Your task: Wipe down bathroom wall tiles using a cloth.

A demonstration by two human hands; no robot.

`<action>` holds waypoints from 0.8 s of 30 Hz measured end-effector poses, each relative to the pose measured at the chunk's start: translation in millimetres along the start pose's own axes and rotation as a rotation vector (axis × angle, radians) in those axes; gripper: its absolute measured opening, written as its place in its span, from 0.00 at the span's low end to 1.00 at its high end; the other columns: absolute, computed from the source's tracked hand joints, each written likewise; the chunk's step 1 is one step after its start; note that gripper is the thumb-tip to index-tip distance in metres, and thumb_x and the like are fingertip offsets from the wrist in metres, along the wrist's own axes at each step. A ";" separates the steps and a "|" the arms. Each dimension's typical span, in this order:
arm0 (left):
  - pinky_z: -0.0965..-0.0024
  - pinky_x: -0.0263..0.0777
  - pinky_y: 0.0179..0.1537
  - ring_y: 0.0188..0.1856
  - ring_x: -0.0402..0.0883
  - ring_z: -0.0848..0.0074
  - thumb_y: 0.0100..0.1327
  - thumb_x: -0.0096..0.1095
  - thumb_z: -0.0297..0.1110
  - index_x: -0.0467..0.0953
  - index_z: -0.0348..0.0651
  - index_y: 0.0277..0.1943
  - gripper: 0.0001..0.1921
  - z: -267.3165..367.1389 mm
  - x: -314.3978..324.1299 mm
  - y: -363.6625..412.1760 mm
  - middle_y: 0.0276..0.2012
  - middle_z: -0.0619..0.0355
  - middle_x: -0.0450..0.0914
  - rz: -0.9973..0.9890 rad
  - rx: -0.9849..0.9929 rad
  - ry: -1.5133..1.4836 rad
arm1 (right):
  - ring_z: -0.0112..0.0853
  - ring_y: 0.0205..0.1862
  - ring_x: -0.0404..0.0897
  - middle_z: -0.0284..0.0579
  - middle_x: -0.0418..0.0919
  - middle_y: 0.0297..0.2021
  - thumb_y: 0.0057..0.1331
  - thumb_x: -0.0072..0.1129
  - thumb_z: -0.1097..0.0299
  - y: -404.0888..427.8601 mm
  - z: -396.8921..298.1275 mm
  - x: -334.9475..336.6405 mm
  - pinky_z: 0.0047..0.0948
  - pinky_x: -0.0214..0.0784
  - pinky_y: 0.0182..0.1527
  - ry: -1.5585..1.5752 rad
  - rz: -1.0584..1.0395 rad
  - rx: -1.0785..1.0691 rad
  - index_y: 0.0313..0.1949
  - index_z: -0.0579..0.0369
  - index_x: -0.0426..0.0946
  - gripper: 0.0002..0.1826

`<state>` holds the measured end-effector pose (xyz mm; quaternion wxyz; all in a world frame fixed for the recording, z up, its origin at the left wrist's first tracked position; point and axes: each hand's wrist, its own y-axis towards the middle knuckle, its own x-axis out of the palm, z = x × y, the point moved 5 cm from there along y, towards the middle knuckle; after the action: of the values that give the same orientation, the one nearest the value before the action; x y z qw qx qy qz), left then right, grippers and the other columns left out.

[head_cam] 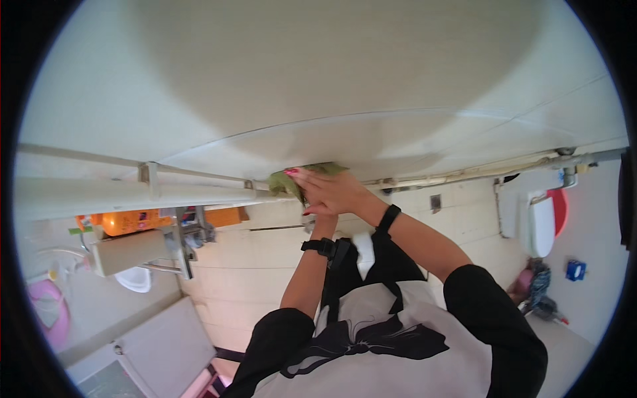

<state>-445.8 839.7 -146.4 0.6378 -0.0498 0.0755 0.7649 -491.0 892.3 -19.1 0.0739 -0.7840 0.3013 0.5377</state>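
Note:
My right hand [331, 191], with red nails, lies over a crumpled green cloth [283, 184] and presses it against the pale tiled wall [338, 74]. The cloth sits where a thick white pipe [199, 196] runs along the wall. My left hand is mostly hidden behind the right one; only its wrist and forearm [303, 281] show clearly. What its fingers do cannot be seen. A black band circles each wrist.
Thinner pipes [463, 176] continue along the wall to the right, towards a white toilet [542, 226] with a red basin [561, 211] behind it. On the left, a metal rack [181, 244] stands near an orange bottle [132, 222]. A drain [436, 203] is in the tiled floor [249, 278].

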 end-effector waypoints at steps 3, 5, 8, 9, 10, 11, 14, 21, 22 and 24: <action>0.54 0.66 0.43 0.42 0.73 0.49 0.59 0.53 0.43 0.67 0.31 0.46 0.22 14.6 58.5 -20.2 0.40 0.39 0.74 0.035 -0.033 -0.041 | 0.35 0.60 0.62 0.37 0.59 0.61 0.54 0.49 0.38 -50.9 33.0 -20.8 0.38 0.57 0.57 -0.093 -0.070 0.054 0.59 0.55 0.60 0.40; 0.54 0.66 0.42 0.42 0.73 0.48 0.59 0.53 0.43 0.67 0.30 0.46 0.22 31.9 110.9 -23.2 0.39 0.38 0.74 0.088 -0.060 -0.093 | 0.38 0.61 0.61 0.41 0.59 0.61 0.54 0.49 0.39 -84.0 49.5 -45.1 0.39 0.55 0.59 -0.241 -0.087 0.012 0.58 0.57 0.61 0.40; 0.53 0.66 0.42 0.42 0.73 0.47 0.59 0.52 0.44 0.67 0.29 0.45 0.23 57.5 163.8 5.2 0.39 0.36 0.74 0.222 -0.110 -0.149 | 0.45 0.63 0.56 0.53 0.58 0.60 0.53 0.51 0.41 -110.5 58.9 -69.0 0.42 0.48 0.62 -0.339 -0.152 0.061 0.56 0.61 0.62 0.40; 0.53 0.66 0.42 0.41 0.72 0.47 0.59 0.52 0.44 0.66 0.28 0.45 0.23 55.2 165.5 7.8 0.38 0.36 0.74 0.263 -0.133 -0.168 | 0.49 0.63 0.55 0.56 0.57 0.60 0.53 0.53 0.42 -121.2 59.9 -80.7 0.46 0.45 0.62 -0.304 -0.116 0.104 0.57 0.62 0.61 0.41; 0.53 0.66 0.42 0.41 0.72 0.46 0.60 0.52 0.44 0.66 0.28 0.45 0.23 59.4 171.3 16.3 0.38 0.35 0.73 0.315 -0.157 -0.180 | 0.52 0.63 0.53 0.59 0.57 0.60 0.52 0.54 0.42 -127.9 58.2 -94.2 0.49 0.42 0.63 -0.262 -0.080 0.138 0.58 0.63 0.60 0.43; 0.53 0.66 0.42 0.41 0.72 0.46 0.60 0.52 0.44 0.66 0.28 0.45 0.23 71.9 169.3 22.3 0.38 0.35 0.73 0.377 -0.183 -0.217 | 0.53 0.63 0.54 0.58 0.57 0.60 0.52 0.56 0.43 -136.3 55.0 -113.8 0.50 0.43 0.63 -0.347 -0.050 0.122 0.59 0.62 0.59 0.43; 0.48 0.61 0.37 0.37 0.70 0.40 0.60 0.49 0.46 0.67 0.27 0.33 0.23 78.3 99.4 44.2 0.31 0.28 0.70 0.719 -0.256 -0.058 | 0.58 0.64 0.49 0.62 0.53 0.61 0.52 0.57 0.40 -154.2 49.2 -174.3 0.55 0.39 0.62 -0.550 0.187 0.064 0.61 0.64 0.55 0.47; 0.51 0.55 0.54 0.50 0.61 0.41 0.60 0.40 0.23 0.59 0.21 0.50 0.17 45.7 -28.7 54.3 0.47 0.28 0.61 1.139 0.130 0.837 | 0.53 0.66 0.45 0.59 0.49 0.63 0.65 0.31 0.41 -170.3 58.2 -305.1 0.50 0.37 0.64 -1.040 0.685 -0.132 0.62 0.68 0.48 0.41; 0.54 0.57 0.52 0.48 0.62 0.44 0.60 0.40 0.23 0.59 0.23 0.51 0.16 47.4 -49.4 51.4 0.47 0.31 0.63 1.194 0.215 0.711 | 0.54 0.66 0.42 0.62 0.46 0.64 0.65 0.27 0.39 -176.3 76.2 -312.8 0.55 0.36 0.64 -1.182 0.638 -0.213 0.62 0.69 0.47 0.42; 0.56 0.58 0.51 0.46 0.64 0.47 0.61 0.40 0.23 0.58 0.24 0.51 0.16 64.9 -58.5 43.4 0.47 0.34 0.64 1.230 0.285 0.579 | 0.54 0.66 0.43 0.61 0.47 0.64 0.65 0.27 0.38 -170.9 82.8 -310.8 0.56 0.35 0.64 -1.236 0.662 -0.308 0.62 0.70 0.47 0.43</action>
<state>-476.6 787.1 -70.2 0.0428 -0.1157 0.3570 0.9259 -537.5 1188.9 187.2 -0.0474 -0.2051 0.3468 0.9140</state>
